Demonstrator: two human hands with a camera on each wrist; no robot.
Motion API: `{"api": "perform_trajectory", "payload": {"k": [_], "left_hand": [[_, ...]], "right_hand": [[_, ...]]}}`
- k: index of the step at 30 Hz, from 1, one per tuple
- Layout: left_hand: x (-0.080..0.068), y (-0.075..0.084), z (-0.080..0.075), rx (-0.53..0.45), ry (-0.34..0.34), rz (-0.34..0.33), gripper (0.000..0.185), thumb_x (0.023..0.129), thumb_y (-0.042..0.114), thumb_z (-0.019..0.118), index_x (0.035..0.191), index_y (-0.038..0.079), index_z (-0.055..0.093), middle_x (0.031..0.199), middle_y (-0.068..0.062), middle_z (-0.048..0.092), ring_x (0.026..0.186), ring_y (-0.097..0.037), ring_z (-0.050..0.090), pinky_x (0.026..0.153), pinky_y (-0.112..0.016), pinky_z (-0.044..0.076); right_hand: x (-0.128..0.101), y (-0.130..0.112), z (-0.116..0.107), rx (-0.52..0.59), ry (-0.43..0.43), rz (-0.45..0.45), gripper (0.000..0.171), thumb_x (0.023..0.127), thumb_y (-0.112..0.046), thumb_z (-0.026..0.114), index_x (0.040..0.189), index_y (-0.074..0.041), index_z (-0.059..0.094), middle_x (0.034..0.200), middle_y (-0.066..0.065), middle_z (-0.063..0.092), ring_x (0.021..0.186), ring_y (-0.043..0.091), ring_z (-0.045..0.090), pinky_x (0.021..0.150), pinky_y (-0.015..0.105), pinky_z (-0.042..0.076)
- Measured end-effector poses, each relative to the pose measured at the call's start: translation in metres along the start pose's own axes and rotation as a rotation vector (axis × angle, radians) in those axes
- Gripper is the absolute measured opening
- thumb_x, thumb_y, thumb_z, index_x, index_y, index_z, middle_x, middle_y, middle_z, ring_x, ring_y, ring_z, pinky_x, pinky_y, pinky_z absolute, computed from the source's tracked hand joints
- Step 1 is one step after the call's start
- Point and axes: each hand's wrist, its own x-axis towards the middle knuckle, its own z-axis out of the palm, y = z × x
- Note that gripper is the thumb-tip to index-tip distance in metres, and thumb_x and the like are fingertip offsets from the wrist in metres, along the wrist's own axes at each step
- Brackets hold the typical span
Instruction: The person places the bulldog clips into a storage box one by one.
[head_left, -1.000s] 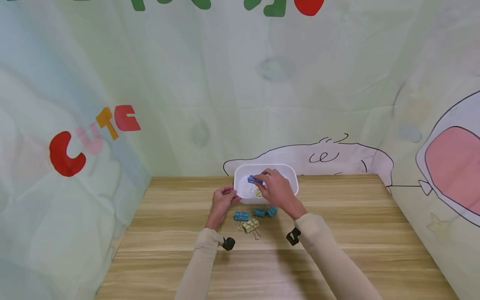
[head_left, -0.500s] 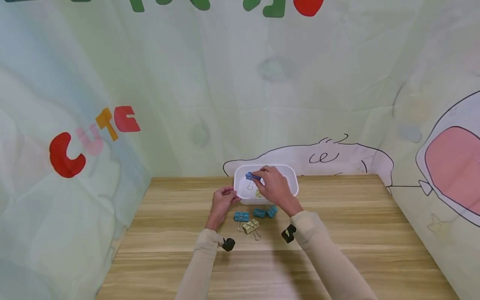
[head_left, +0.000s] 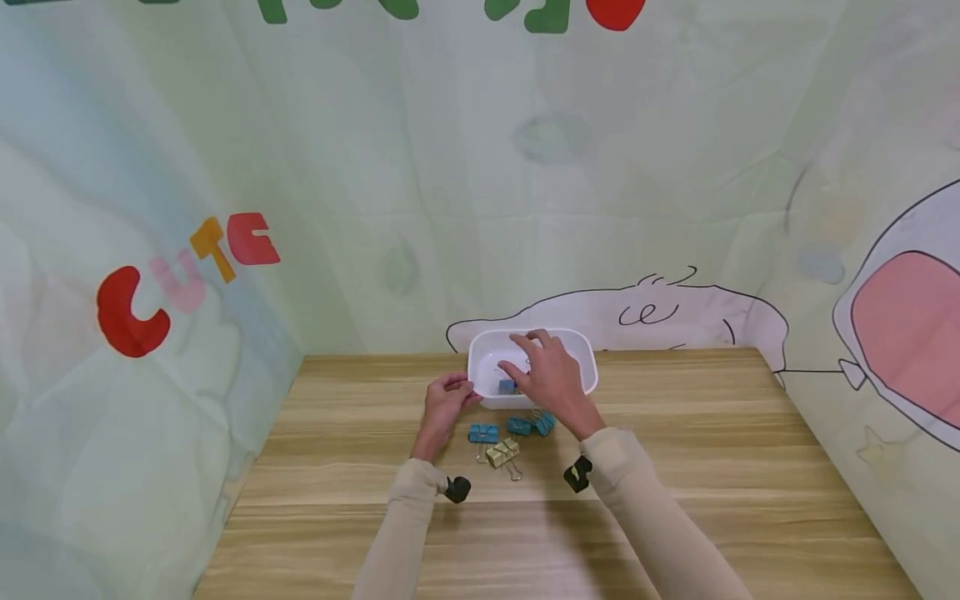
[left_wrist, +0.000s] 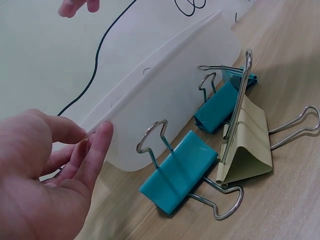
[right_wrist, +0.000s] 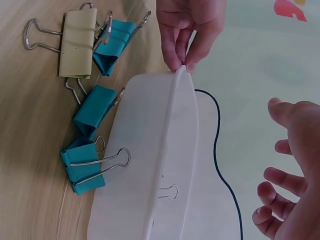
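My left hand (head_left: 444,410) pinches the rim at the left end of a white plastic box (head_left: 480,346), as both wrist views confirm. Over the box, my right hand (head_left: 551,375) has its thumb and fingers spread apart and holds nothing. A blue binder clip (head_left: 507,387) lies inside the box below the right thumb, partly hidden by that hand. In front of the box, several binder clips lie on the wood: a teal binder clip (left_wrist: 180,172) nearest my left hand, a pale yellow binder clip (left_wrist: 247,142), and further teal ones (right_wrist: 82,165) close to the box wall.
The wooden table (head_left: 360,533) ends at the back against a printed cloth backdrop (head_left: 375,183), with the box near that edge. Small black wrist cameras (head_left: 457,488) sit at both sleeves.
The blue binder clip has left my right hand's pinch and now lies in the box. My right fingers have spread apart. The left hand stays on the rim.
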Motion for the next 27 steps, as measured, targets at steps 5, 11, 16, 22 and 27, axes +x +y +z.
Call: {"api": "perform_trajectory", "payload": {"k": [5, 11, 16, 22, 27], "left_hand": [[0.000, 0.001, 0.001, 0.001, 0.003, -0.003, 0.033, 0.099, -0.007, 0.061, 0.130, -0.019, 0.055, 0.112, -0.025, 0.058, 0.093, -0.033, 0.069, 0.085, -0.034, 0.066], [0.000, 0.001, 0.001, -0.034, 0.001, 0.001, 0.033, 0.098, -0.011, 0.060, 0.129, -0.022, 0.053, 0.106, -0.021, 0.056, 0.091, -0.033, 0.069, 0.085, -0.035, 0.066], [-0.001, 0.000, 0.002, -0.057, -0.003, 0.022, 0.033, 0.097, -0.014, 0.058, 0.127, -0.026, 0.051, 0.100, -0.017, 0.055, 0.082, -0.024, 0.069, 0.082, -0.032, 0.067], [0.000, 0.000, 0.001, -0.048, -0.002, 0.011, 0.033, 0.097, -0.013, 0.059, 0.127, -0.024, 0.051, 0.101, -0.018, 0.055, 0.080, -0.021, 0.067, 0.082, -0.032, 0.067], [0.000, 0.001, 0.001, -0.045, -0.001, 0.005, 0.034, 0.098, -0.012, 0.059, 0.129, -0.024, 0.051, 0.104, -0.019, 0.054, 0.083, -0.022, 0.067, 0.079, -0.028, 0.066]], "right_hand": [[-0.008, 0.003, -0.003, 0.003, -0.011, 0.005, 0.061, 0.095, -0.054, 0.071, 0.141, -0.015, 0.065, 0.133, 0.013, 0.061, 0.106, 0.031, 0.062, 0.066, 0.043, 0.065], [-0.023, 0.011, -0.005, 0.015, -0.009, 0.013, 0.057, 0.094, -0.050, 0.074, 0.139, -0.015, 0.066, 0.132, 0.015, 0.062, 0.107, 0.034, 0.063, 0.073, 0.048, 0.065], [-0.039, 0.021, -0.002, 0.024, -0.004, 0.004, 0.054, 0.095, -0.045, 0.075, 0.137, -0.013, 0.067, 0.129, 0.016, 0.063, 0.107, 0.034, 0.064, 0.076, 0.051, 0.066], [-0.059, 0.030, 0.002, 0.025, 0.007, -0.016, 0.052, 0.094, -0.039, 0.078, 0.135, -0.009, 0.068, 0.124, 0.018, 0.066, 0.102, 0.033, 0.065, 0.075, 0.051, 0.066], [-0.073, 0.036, 0.008, 0.009, 0.022, -0.020, 0.048, 0.092, -0.039, 0.080, 0.128, -0.008, 0.072, 0.120, 0.016, 0.067, 0.099, 0.032, 0.067, 0.068, 0.049, 0.066]]}}
